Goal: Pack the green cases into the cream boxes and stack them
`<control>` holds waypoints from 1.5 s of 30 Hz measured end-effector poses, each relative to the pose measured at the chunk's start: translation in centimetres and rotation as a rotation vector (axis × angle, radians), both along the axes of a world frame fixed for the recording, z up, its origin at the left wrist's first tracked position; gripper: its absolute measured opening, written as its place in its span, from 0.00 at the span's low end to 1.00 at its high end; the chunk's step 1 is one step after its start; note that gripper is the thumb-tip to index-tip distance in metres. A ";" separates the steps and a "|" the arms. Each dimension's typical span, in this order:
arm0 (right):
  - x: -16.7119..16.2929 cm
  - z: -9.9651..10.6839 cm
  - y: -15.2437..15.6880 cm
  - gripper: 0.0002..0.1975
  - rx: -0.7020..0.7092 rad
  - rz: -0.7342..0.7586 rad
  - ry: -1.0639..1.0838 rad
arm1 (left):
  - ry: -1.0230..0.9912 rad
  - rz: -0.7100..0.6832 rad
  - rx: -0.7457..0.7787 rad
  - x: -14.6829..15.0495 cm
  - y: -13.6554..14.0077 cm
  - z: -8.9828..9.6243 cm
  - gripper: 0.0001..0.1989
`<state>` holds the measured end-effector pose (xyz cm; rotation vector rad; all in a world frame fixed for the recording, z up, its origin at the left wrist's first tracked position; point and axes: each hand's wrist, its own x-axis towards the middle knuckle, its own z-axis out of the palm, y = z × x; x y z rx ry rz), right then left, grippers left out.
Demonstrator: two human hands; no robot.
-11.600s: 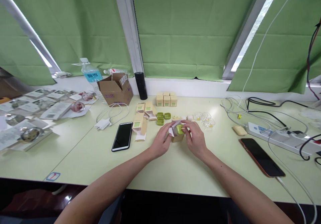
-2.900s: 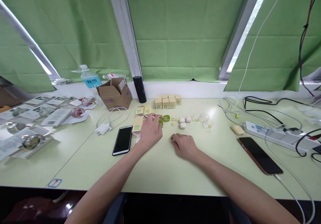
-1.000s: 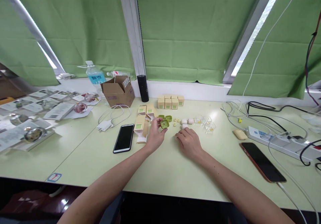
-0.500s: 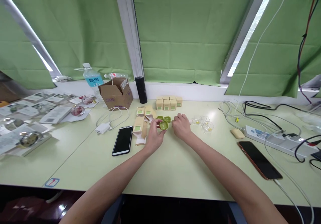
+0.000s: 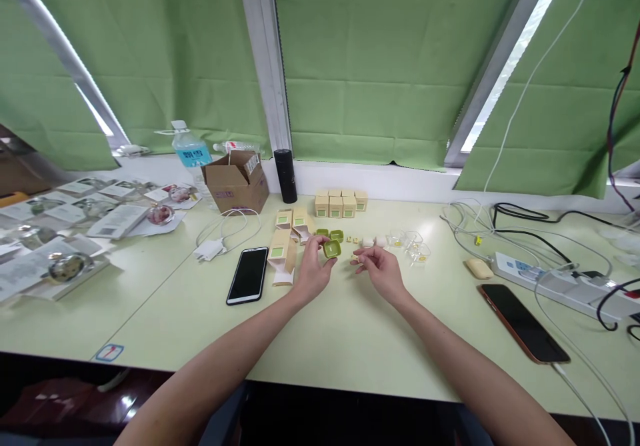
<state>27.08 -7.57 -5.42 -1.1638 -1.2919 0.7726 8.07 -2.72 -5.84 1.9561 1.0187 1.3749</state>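
Observation:
Between the fingers and thumb of my left hand (image 5: pixel 313 269) is a small square green tray (image 5: pixel 332 249), its hollow side facing me. My right hand (image 5: pixel 381 271) is beside it, thumb and fingertips pinched on a tiny yellowish piece (image 5: pixel 355 259) too small to name. Behind the held tray, other green trays (image 5: pixel 337 235) lie on the table, and a few tiny yellow pieces (image 5: pixel 355 240) lie to their right. Two small white pieces (image 5: pixel 374 241) and several clear plastic cases (image 5: pixel 414 246) sit beyond my right hand. Opened cream boxes (image 5: pixel 283 249) stand left of my left hand.
Closed cream boxes (image 5: pixel 342 205) stand in rows at the back. A phone (image 5: pixel 248 275) lies left, another phone (image 5: pixel 524 323) right, near a power strip (image 5: pixel 550 279) and cables. A cardboard box (image 5: pixel 237 186) and a black bottle (image 5: pixel 285 177) stand against the wall.
My right hand has drawn back towards me from among the small pieces, now pinching a tiny one and uncovering others. My left hand keeps hold of the green tray. The view has shifted slightly.

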 end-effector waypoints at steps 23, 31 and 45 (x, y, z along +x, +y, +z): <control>0.4 -0.1 0.0 0.16 -0.091 0.046 0.410 | 0.240 -0.039 0.139 -0.4 -0.7 -0.1 0.21; -0.5 0.1 -0.5 0.17 -0.028 0.020 0.308 | 0.238 -0.067 0.178 -0.4 -0.9 -0.1 0.21; -1.3 0.5 -2.0 0.06 0.201 -0.077 -0.211 | 0.258 -0.129 0.254 -0.4 -1.1 0.1 0.21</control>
